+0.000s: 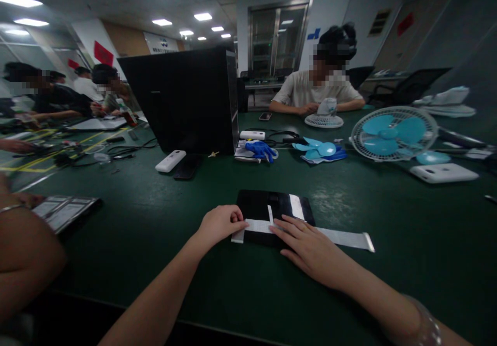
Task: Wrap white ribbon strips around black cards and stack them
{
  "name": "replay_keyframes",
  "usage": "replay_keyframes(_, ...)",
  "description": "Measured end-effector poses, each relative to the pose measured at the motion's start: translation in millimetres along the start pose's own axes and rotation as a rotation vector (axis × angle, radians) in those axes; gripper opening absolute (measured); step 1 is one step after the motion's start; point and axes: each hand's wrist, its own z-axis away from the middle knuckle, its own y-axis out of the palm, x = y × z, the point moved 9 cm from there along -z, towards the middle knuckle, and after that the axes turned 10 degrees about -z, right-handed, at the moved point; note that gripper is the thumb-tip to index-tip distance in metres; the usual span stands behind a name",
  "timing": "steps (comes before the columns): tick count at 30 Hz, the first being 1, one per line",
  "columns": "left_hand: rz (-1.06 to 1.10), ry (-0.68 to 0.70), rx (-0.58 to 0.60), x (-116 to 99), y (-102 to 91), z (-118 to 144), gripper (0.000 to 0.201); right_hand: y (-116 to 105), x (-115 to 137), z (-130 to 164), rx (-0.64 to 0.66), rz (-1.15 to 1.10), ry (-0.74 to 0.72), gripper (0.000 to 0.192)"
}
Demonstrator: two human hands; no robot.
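Note:
A flat black panel (252, 201) lies on the green table in front of me, with a glossy white patch (296, 207) near its upper right. Across it runs a flat white ribbon cable (258, 225), folded so that a narrow strip points up. Its right end, tipped with a connector, reaches past the panel onto the table. My left hand (221, 223) pinches the cable near the panel's left side with thumb and fingers. Stretched out flat, my right hand (310, 245) rests on cable and panel, its fingertips beside the fold and part of the cable hidden under it.
Beyond the panel stand a large black computer case (182, 103), blue-and-white gloves (258, 151), a blue fan blade (316, 149) and a fan (394, 133). White devices (171, 161) lie nearby. At left, a co-worker's arm (27, 253) is beside another panel (68, 210). A person sits opposite.

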Motion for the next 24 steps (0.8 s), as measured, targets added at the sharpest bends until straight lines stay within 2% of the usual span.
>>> replay_keyframes(7,-0.022,-0.015,0.046,-1.2,0.5,2.0,0.043,1.7,-0.6,1.0,-0.002,0.006,-0.006,0.053)
replay_keyframes(13,-0.027,0.02,0.002,-3.4,-1.7,2.6,0.034,1.0,0.6,-0.2,-0.005,0.007,-0.012,0.052)
replay_keyframes(24,-0.027,-0.014,-0.026,-1.8,-2.9,0.7,0.035,2.1,-1.7,-1.0,-0.009,0.0,-0.003,0.052)
